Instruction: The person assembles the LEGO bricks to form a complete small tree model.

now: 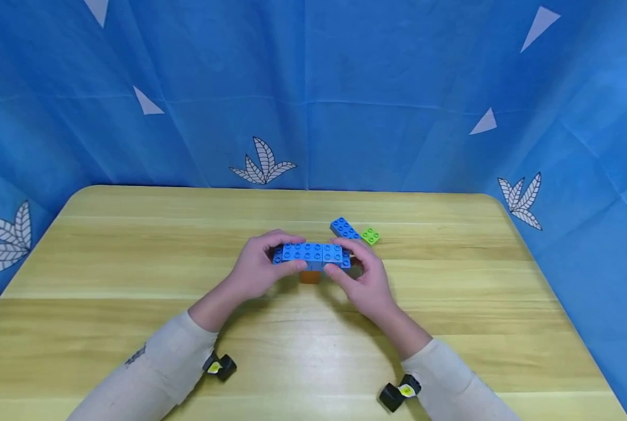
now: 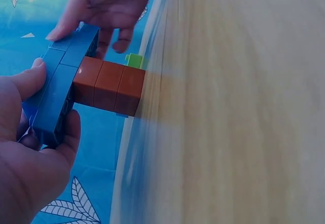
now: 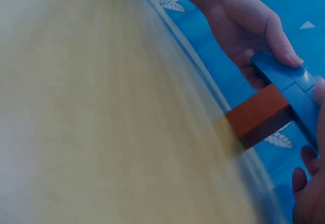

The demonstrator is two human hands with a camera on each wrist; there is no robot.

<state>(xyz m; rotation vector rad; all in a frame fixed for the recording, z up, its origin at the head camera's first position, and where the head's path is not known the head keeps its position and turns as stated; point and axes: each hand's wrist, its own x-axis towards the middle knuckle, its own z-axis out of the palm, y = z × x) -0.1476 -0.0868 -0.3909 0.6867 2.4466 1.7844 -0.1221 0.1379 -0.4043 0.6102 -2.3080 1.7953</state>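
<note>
Two layers of blue building bricks (image 1: 310, 252) form a long bar across the top of a brown column (image 2: 107, 86) of three stacked bricks, which stands upright on the table. My left hand (image 1: 254, 270) grips the bar's left end, thumb on the near side and fingers at the far side. At the other end, my right hand (image 1: 365, 282) pinches the bar in the same way. The upper blue layer is shorter, so studs of the lower layer show at both ends. In the head view the bar hides most of the column.
Behind the right hand, a loose blue brick (image 1: 344, 227) lies on the wooden table (image 1: 134, 245) beside a small green brick (image 1: 370, 235). A blue cloth (image 1: 376, 70) with leaf prints hangs past the table's far edge. Black wrist cameras (image 1: 392, 397) sit below the sleeves.
</note>
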